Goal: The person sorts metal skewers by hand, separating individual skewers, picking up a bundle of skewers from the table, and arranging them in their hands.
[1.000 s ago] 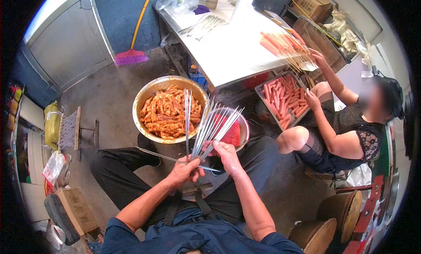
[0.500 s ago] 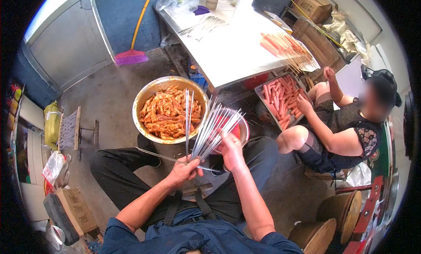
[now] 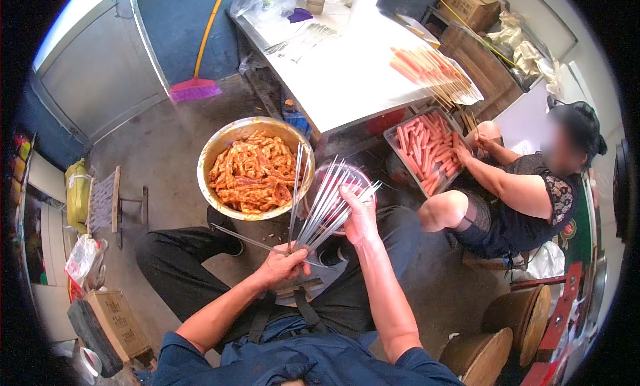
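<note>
A fanned bundle of metal skewers [image 3: 323,211] rises from my left hand [image 3: 283,267], whose fingers are closed around its lower ends. A couple stand apart from the rest, and another sticks out to the left. My right hand [image 3: 361,216] is closed on the upper right part of the bundle, thumb on top; how many skewers it grips is hidden. Just beyond my hands sits a large metal basin [image 3: 204,194] of meat pieces [image 3: 257,173] in reddish sauce. Partly behind the skewers is a smaller basin [image 3: 371,211] with something red inside.
A white-topped table [image 3: 340,93] stands ahead, bearing skewered sausages [image 3: 427,66] and thin skewers [image 3: 303,39]. To the right, a seated person [image 3: 527,193] reaches to a tray [image 3: 408,167] of sausages [image 3: 427,146]. Round wooden stools [image 3: 483,356] stand at lower right, a broom [image 3: 195,87] at far left.
My right hand has moved slightly up and right and closed its thumb over the skewers. The fan leans more to the right. The other person's raised hand has come down.
</note>
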The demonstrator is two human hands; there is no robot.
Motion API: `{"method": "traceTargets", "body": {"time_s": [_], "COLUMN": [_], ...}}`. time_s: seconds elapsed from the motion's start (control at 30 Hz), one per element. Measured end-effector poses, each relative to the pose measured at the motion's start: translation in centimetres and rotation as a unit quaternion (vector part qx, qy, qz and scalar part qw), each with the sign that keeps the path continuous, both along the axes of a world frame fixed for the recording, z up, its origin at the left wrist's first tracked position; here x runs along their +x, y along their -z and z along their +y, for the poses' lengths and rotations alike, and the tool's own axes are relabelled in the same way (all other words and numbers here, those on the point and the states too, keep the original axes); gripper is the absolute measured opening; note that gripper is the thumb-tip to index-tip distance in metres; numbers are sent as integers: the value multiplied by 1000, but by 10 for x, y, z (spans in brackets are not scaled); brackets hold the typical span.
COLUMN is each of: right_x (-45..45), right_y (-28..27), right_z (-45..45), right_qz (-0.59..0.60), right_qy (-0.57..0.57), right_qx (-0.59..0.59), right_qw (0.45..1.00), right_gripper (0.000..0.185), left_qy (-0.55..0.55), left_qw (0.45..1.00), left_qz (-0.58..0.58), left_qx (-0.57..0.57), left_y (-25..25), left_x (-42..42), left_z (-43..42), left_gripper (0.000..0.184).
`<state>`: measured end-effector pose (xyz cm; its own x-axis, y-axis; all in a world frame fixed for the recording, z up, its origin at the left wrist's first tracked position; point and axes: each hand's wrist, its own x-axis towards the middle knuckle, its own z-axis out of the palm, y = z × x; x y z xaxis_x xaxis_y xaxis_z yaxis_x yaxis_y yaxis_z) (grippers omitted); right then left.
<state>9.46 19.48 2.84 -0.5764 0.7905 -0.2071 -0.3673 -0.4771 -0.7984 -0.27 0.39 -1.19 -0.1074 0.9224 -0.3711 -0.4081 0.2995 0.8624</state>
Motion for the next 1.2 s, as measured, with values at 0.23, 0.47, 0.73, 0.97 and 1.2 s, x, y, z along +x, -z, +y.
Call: {"method": "traceTargets", "body": {"time_s": [0.23, 0.47, 0.73, 0.97, 1.2], "right_x": [0, -1, 0, 0, 0], "right_y": [6, 9, 8, 11, 15], "right_z": [-1, -1, 0, 2, 4], "right_qz": [8, 12, 3, -7, 1], "right_qy": [18, 19, 10, 16, 22], "right_qx": [-11, -15, -7, -10, 2], "right_qw": [1000, 1000, 1000, 1000, 1000], "right_gripper": [19, 18, 12, 12, 11], "left_qy": [4, 10, 15, 17, 16], "left_qw": [1000, 999, 1000, 1000, 1000], "left_qz": [-17, -30, -18, -12, -16], "left_qx": [-9, -11, -15, -17, -21], "left_y": [-2, 2, -2, -5, -5], "left_x": [1, 0, -1, -2, 0], "left_z": [0, 0, 0, 0, 0], "left_gripper": [22, 22, 22, 21, 20]}}
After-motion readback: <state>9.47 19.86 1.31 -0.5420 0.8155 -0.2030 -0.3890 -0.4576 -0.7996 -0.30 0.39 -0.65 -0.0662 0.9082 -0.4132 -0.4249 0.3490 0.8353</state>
